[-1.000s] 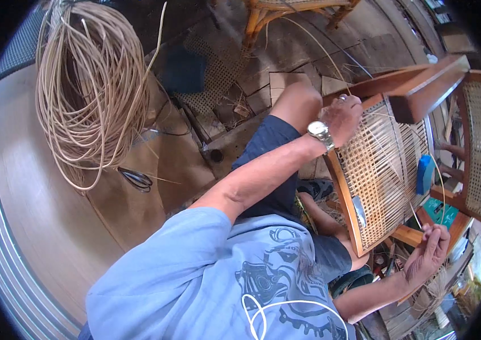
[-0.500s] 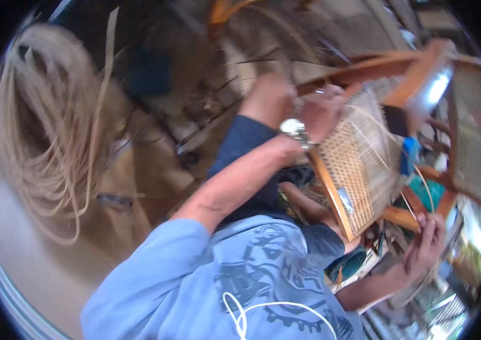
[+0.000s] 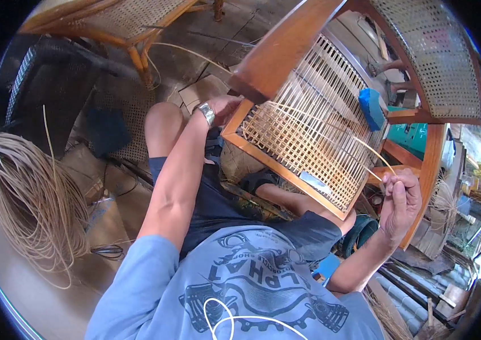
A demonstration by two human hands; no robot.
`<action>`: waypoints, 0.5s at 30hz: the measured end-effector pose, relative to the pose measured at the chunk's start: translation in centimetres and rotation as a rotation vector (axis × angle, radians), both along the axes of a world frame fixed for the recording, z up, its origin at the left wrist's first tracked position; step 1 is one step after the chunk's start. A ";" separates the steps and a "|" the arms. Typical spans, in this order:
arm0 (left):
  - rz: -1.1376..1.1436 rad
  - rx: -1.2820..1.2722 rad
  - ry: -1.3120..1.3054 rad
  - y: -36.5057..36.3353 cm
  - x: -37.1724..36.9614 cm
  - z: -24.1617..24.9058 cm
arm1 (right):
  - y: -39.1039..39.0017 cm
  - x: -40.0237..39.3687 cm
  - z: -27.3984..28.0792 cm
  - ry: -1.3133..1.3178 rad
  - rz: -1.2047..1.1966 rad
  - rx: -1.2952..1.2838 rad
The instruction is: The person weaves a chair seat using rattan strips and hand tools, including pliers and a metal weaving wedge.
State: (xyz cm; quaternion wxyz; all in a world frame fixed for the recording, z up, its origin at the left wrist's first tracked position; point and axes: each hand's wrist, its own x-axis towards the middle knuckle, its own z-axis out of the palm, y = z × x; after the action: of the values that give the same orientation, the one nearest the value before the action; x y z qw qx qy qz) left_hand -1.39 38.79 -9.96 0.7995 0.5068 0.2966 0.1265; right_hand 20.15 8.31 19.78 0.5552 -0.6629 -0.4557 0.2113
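A wooden chair with a partly woven cane seat (image 3: pixel 283 133) tilts across my lap, its wooden seat frame (image 3: pixel 280 160) facing me. My right hand (image 3: pixel 402 198) is closed in a pinch on a thin cane strand (image 3: pixel 375 152), which runs across the seat to the left. Beside the seat's left corner is my left hand (image 3: pixel 224 106), a watch (image 3: pixel 206 114) on its wrist; the frame and armrest (image 3: pixel 286 54) hide its fingers. Close open weave fills the near part of the seat, while parallel strands span the far part. A shiny flat piece (image 3: pixel 315 183) lies near the front edge.
A thick bundle of cane strands (image 3: pixel 31 198) hangs at the left. Another cane-woven piece of furniture (image 3: pixel 133 20) stands at the upper left. A blue object (image 3: pixel 371 109) sits at the seat's far right edge. The chair's cane back (image 3: pixel 436 56) rises at the upper right.
My left hand has shifted left and down to the seat corner, from over the seat. The view has turned, so the chair appears further left. My right hand still pinches the strand.
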 end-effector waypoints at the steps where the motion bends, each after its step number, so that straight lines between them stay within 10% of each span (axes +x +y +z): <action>1: -0.063 -0.266 0.070 0.1 0.8 -0.2 | -0.4 0.1 0.0 0.005 -0.009 -0.002; 2: -0.127 -0.533 0.145 0.3 1.7 -0.5 | -0.8 0.2 0.0 0.011 -0.021 -0.004; 3: -0.306 -0.704 -0.023 2.5 1.9 -11.2 | -1.0 0.3 0.0 0.013 -0.040 -0.002; 5: -0.228 -0.615 -0.087 1.6 1.7 -15.0 | -1.2 0.1 -0.1 0.021 -0.062 0.000; 15: -0.107 -0.570 -0.240 0.4 0.7 -5.3 | 0.4 0.2 -0.4 -0.082 -0.031 0.004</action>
State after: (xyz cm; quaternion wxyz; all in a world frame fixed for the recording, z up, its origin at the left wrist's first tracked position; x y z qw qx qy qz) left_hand -0.71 39.22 -15.30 0.9441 0.2587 0.1968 0.0551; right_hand 20.39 8.75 19.39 0.5407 -0.6768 -0.4683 0.1742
